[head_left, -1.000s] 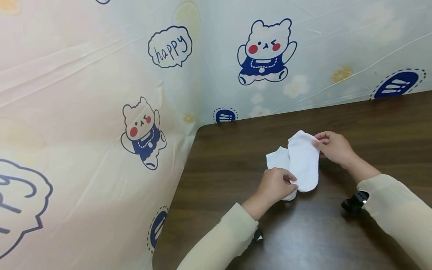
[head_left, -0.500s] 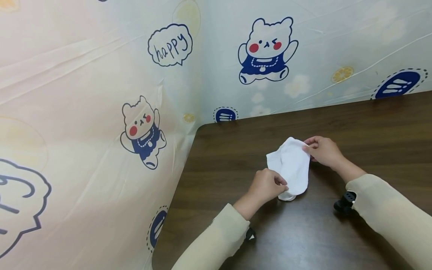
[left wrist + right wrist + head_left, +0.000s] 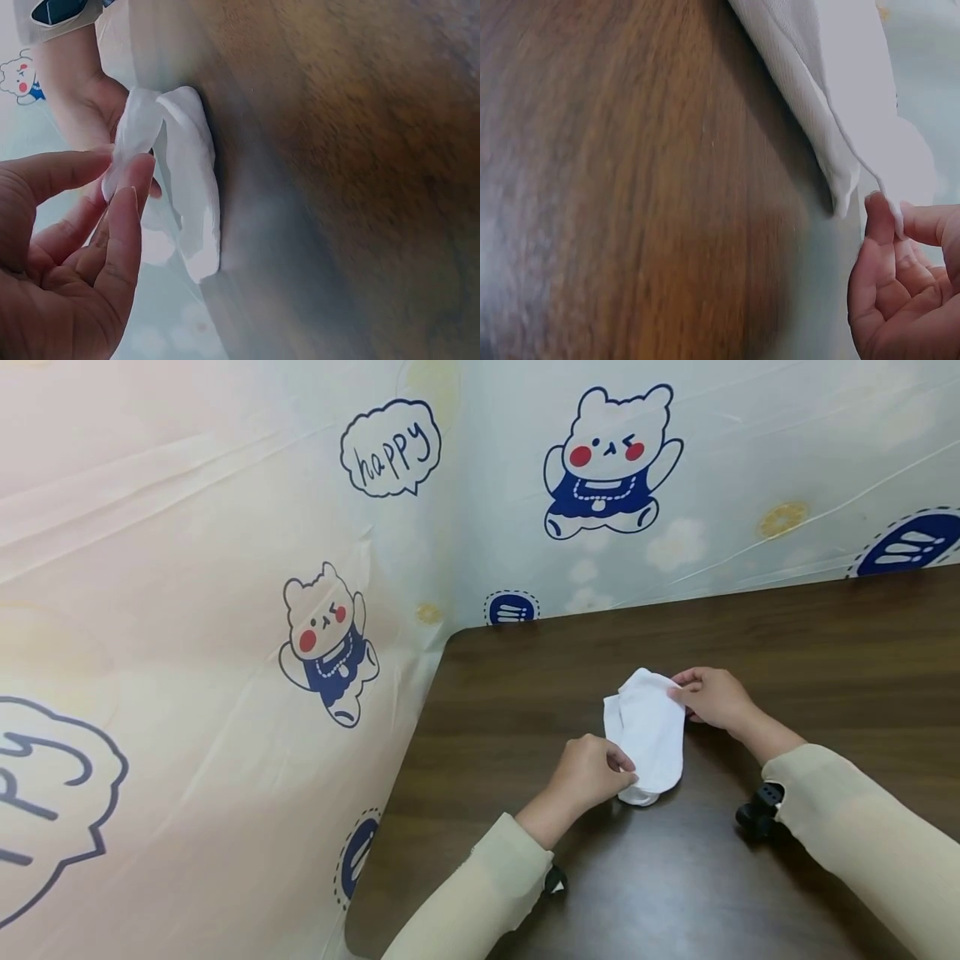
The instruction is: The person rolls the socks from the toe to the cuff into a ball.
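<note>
A white sock [image 3: 651, 727] is held between both hands over a second white sock [image 3: 612, 718] on the table, most of which it covers. My left hand [image 3: 594, 768] pinches the upper sock's near left edge between thumb and fingers. At its far right corner, my right hand [image 3: 712, 697] pinches the edge the same way. In the left wrist view the upper sock [image 3: 135, 131] is raised at the pinched side, with a gap above the lower sock [image 3: 191, 195]. The right wrist view shows the thumb and a finger on a thin fold of white cloth [image 3: 892, 214].
The dark wooden table [image 3: 510, 710] has a rounded far left corner. Curtains [image 3: 187, 610] printed with cartoon bears hang along its left and far sides. A black device [image 3: 759, 810] sits under the right sleeve.
Both hands have moved left with the upper sock, bringing it from beside the other sock to lie largely over it. In the last half second the lower sock's visible strip has narrowed.
</note>
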{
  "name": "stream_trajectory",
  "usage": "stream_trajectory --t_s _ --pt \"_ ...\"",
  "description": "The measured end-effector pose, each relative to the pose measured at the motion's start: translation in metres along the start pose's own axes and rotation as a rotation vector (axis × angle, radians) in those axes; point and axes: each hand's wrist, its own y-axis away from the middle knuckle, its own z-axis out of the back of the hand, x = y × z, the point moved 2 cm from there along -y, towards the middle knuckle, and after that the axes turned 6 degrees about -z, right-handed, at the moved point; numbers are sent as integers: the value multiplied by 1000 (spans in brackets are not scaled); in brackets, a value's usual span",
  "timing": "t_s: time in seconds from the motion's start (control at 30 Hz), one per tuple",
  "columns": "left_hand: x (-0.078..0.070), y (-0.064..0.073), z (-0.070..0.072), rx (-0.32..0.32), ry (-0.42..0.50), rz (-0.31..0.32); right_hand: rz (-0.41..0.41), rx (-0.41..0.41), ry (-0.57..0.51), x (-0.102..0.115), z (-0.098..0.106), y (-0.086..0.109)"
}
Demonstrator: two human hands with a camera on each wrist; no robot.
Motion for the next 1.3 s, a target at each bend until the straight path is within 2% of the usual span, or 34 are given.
stream_trajectory --t_s 0.23,0.47,0.6,0.87,1.13,1.3 --pt "5 4 3 -34 22 27 -29 25 -13 0 -7 -3" --pt "10 6 -1 -7 29 71 -24 30 8 1 -14 -4" --pt "13 6 -4 -7 24 74 -13 31 25 1 -18 -3" --pt "17 6 -10 12 13 87 -60 -24 109 4 -23 -3" --pt "18 7 -16 68 11 120 -42 -63 190 7 -26 -2" --pt "17 7 -18 83 -61 106 -71 -71 223 8 -29 -1"
